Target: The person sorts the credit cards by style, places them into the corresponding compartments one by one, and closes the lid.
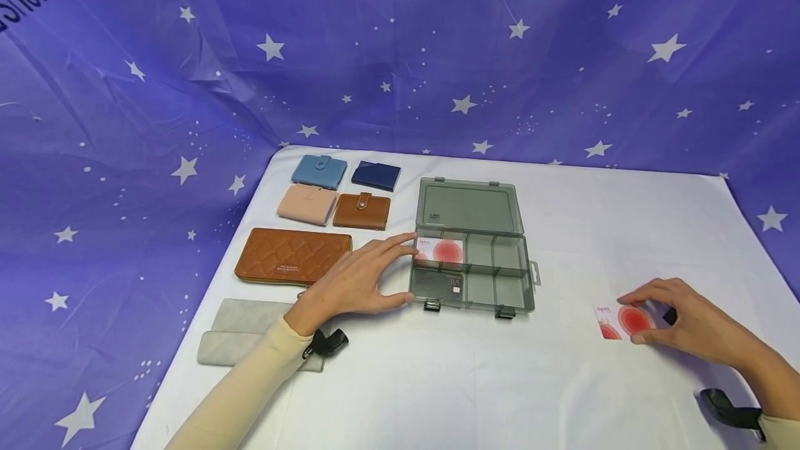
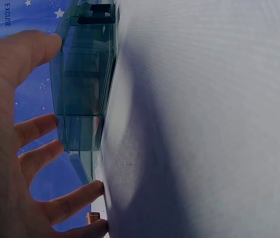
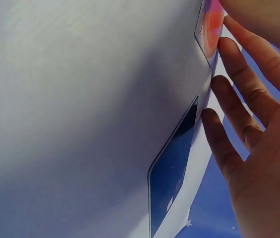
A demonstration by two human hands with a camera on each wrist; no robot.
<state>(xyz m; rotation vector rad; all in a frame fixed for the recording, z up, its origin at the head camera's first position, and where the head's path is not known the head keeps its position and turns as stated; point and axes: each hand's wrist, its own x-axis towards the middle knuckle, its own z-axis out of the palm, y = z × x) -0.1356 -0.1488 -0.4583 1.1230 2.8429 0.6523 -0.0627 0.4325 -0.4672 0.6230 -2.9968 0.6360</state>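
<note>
head view: your left hand (image 1: 356, 282) is spread, its thumb and fingertips at the left side of the open divided box (image 1: 487, 290), which holds a red-and-white card (image 1: 445, 251). your right hand (image 1: 694, 325) pinches a second red-and-white card (image 1: 623, 322) by its edges, thumb opposite forefinger, well right of the box on the worktop (image 1: 475, 380); a dark card (image 3: 173, 166) lies beneath.
</note>
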